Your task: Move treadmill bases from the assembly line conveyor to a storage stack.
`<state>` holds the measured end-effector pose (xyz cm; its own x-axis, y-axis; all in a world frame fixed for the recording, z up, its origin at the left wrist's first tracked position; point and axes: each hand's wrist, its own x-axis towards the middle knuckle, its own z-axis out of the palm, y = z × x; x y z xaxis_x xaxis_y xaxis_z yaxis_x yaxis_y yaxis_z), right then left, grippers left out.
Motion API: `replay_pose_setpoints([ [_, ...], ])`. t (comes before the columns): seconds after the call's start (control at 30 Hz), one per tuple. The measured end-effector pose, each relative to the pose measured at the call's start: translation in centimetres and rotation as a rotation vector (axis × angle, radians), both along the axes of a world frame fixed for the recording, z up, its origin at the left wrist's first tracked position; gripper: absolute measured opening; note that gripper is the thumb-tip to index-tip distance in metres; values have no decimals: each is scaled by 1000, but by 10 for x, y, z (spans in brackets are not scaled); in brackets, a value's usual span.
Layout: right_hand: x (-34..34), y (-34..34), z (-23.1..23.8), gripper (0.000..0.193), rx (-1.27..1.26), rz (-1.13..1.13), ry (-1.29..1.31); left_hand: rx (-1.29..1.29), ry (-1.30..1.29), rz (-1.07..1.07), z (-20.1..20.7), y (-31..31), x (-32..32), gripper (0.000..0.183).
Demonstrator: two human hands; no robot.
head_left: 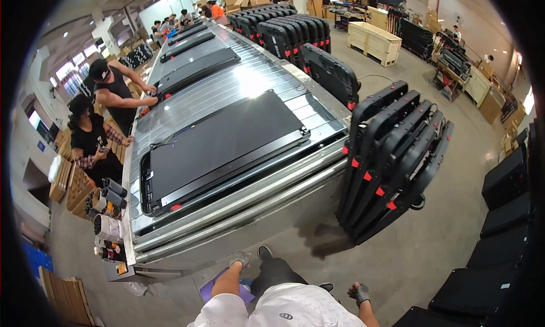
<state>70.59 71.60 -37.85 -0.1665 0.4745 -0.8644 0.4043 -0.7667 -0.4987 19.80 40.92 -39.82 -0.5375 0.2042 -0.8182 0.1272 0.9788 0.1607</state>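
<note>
My left hand point(240, 259), in a grey glove, hangs in front of the near end of the roller conveyor point(244, 205), apart from it. Its fingers are mostly hidden. Over the floor at right, my right hand point(359, 293), in a grey fingerless glove, has its fingers curled in with nothing seen in them. A flat black deck point(227, 140), like a treadmill base with red corner pieces, lies on the conveyor ahead of me. Beneath my left forearm shows a purple sheet-like thing point(211, 285). To the right, several similar black decks point(392, 157) stand on edge.
Two people point(116, 94) stand along the conveyor's left side, one touching a farther deck point(196, 72). Dark rolls and bottles point(108, 228) sit by its near left corner. A wooden crate point(373, 42) stands far right; black panels point(482, 259) line the right edge.
</note>
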Motion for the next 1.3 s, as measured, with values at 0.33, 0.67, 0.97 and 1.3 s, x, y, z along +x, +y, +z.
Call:
replay_pose_setpoints([
  [0.33, 184, -24, -91, 16, -107, -595, 29, 1295, 255, -3, 148, 299, 67, 17],
  [0.67, 224, -45, -112, 13, -30, -931, 301, 1702, 381, -672, 452, 631, 188, 20],
  [0.97, 275, 102, -13, 16, 120, -994, 49, 859, 644, -1264, 478, 901, 254, 40],
  [1.3, 265, 282, 64, 28, 95, -729, -140, 729, 639, -1034, 415, 1004, 264, 27],
])
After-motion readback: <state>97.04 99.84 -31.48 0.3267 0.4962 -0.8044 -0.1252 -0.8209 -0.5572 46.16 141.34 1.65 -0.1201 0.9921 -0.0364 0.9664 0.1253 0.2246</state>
